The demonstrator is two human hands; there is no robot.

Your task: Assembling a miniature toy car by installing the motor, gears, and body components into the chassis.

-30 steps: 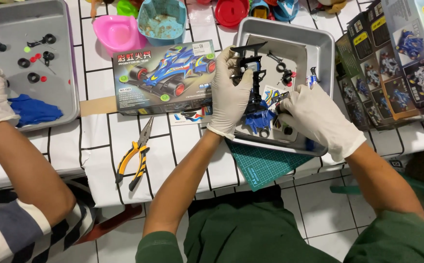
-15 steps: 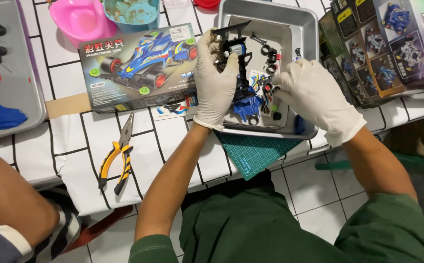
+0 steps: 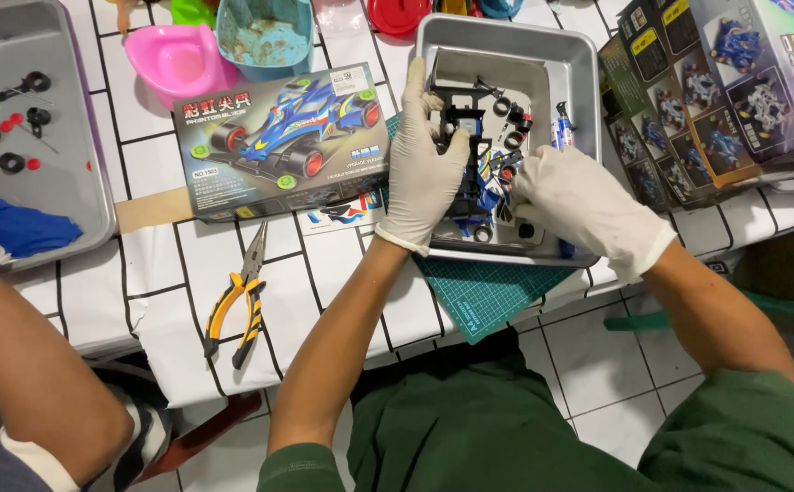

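Note:
Both my hands wear white gloves and work inside a grey metal tray (image 3: 572, 55). My left hand (image 3: 424, 164) grips a small black and blue toy car chassis (image 3: 471, 182) from its left side. My right hand (image 3: 572, 202) closes on the same chassis from the right, its fingers hiding the part beneath. Small black wheels (image 3: 512, 123) and loose parts lie in the tray beyond the chassis.
A toy car kit box (image 3: 283, 137) lies left of the tray, with yellow-handled pliers (image 3: 237, 301) in front of it. A green cutting mat (image 3: 492, 292) pokes out under the tray. More kit boxes (image 3: 716, 91) stand right. Another person's arm (image 3: 32, 364) and tray (image 3: 60, 182) are left.
The view has shifted slightly; my hands stay on the chassis in the tray, the right hand closing in a little over it.

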